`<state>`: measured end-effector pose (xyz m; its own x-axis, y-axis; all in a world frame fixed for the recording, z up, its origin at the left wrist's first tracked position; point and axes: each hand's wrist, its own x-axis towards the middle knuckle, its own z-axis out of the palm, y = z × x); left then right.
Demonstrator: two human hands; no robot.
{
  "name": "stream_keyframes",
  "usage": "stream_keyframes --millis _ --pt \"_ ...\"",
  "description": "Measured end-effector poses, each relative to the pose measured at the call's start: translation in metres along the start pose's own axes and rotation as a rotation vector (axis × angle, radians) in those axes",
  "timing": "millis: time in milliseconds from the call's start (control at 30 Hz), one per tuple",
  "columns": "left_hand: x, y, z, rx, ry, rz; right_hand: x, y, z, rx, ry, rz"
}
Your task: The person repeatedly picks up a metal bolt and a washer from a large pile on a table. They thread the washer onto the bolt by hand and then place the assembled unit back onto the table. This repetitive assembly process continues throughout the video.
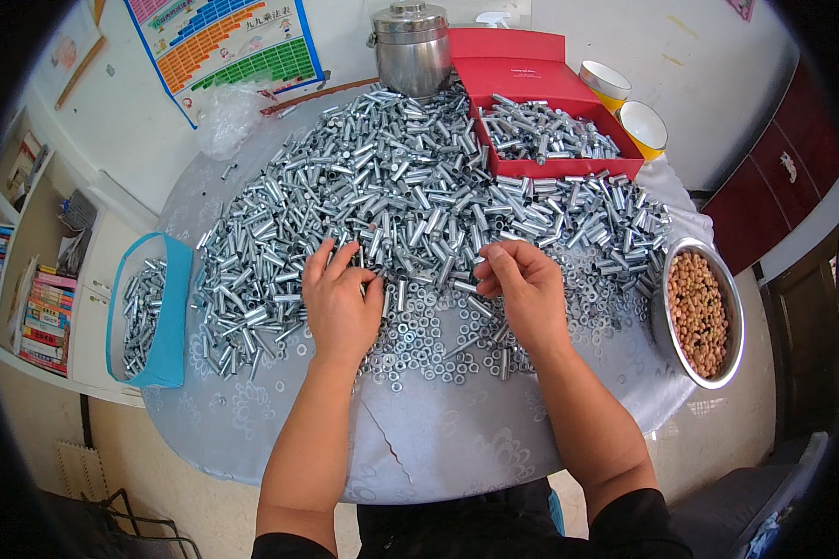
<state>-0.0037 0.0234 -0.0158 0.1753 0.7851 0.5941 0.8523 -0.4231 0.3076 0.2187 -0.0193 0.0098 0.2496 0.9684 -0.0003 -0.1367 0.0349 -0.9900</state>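
Over the front of a big heap of metal sleeves and bolts (384,161) are both hands. My left hand (342,300) reaches into the pieces with fingers spread and bent; whether a piece lies between its thumb and fingertips cannot be made out. To the right, my right hand (524,286) has thumb and forefinger pinched together, with its other fingers curled; a small shiny bit shows at the fingertips, too small to name. Between and below the hands, many metal nuts and washers (419,335) lie scattered on the grey patterned tablecloth (454,433).
A blue container (169,314) of bolt assemblies stands left. At the back are a clear plastic bag (231,119), a steel pot (412,56) and an open red box (566,168) of bolt assemblies. Two yellow-and-white bowls (644,129) sit beside it; a steel bowl (734,328) of peanuts stands right.
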Motion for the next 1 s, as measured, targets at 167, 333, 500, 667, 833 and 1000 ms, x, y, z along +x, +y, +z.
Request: stream_keyframes --millis 167,333,500,667,833,1000 --pt "0.001 0.0 -0.004 -0.11 0.16 -0.051 -0.005 0.004 0.005 -0.578 -0.104 -0.524" --pt "-0.002 -0.006 -0.012 -0.692 0.254 -0.397 -0.009 0.006 0.027 -1.023 -0.4 -0.937" --pt "0.002 -0.002 -0.024 -1.033 0.301 -0.56 -0.01 0.017 0.034 -1.186 -0.492 -0.967" --pt "0.004 0.002 -0.03 -1.231 0.197 -0.634 -0.006 0.017 0.03 -1.199 -0.478 -0.915" --pt "0.0 0.015 -0.033 -1.453 -0.005 -0.71 -0.004 0.015 0.026 -1.011 -0.337 -0.888" --pt "-0.005 0.02 -0.023 -1.42 -0.054 -0.694 -0.022 -0.005 0.023 -0.76 -0.239 -0.439"
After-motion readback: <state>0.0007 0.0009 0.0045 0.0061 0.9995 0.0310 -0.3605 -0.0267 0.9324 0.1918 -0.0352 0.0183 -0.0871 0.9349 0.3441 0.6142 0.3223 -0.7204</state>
